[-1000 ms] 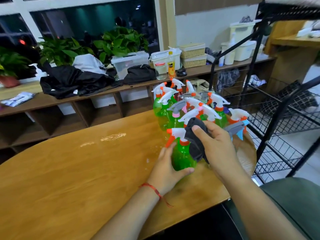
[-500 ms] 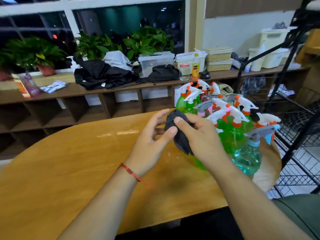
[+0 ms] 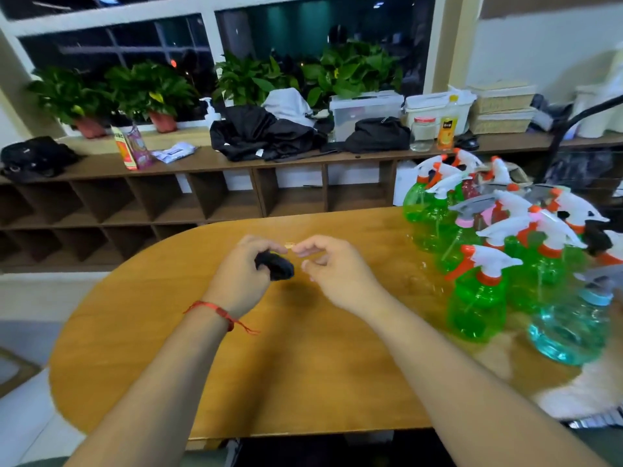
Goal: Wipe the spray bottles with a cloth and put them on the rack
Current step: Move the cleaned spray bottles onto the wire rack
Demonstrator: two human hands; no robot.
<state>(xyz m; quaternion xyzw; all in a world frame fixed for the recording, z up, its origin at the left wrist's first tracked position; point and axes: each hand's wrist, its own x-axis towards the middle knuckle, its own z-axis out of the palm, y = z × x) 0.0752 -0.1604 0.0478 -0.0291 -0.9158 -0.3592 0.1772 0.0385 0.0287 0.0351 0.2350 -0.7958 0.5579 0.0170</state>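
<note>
My left hand (image 3: pixel 244 274) grips a small bunched black cloth (image 3: pixel 274 265) above the middle of the wooden table (image 3: pixel 303 365). My right hand (image 3: pixel 332 269) hovers just right of the cloth with loosely curled fingers and holds nothing. Several spray bottles stand clustered at the table's right end. Closest to me are a green bottle with a white and orange trigger (image 3: pixel 478 298) and a teal bottle with a grey trigger (image 3: pixel 573 328). Of the black rack (image 3: pixel 569 129) only a bar shows at the right edge.
Behind the table runs a long low wooden shelf unit (image 3: pixel 236 197) with dark clothes (image 3: pixel 266 134), plastic boxes (image 3: pixel 365 112), a jar and potted plants (image 3: pixel 91 102) on top. A white furry thing (image 3: pixel 586 392) lies at the table's near right corner.
The cloth passed from my right hand to my left. Both hands moved left, away from the bottles, and my view swung left. My left hand let go of the green bottle.
</note>
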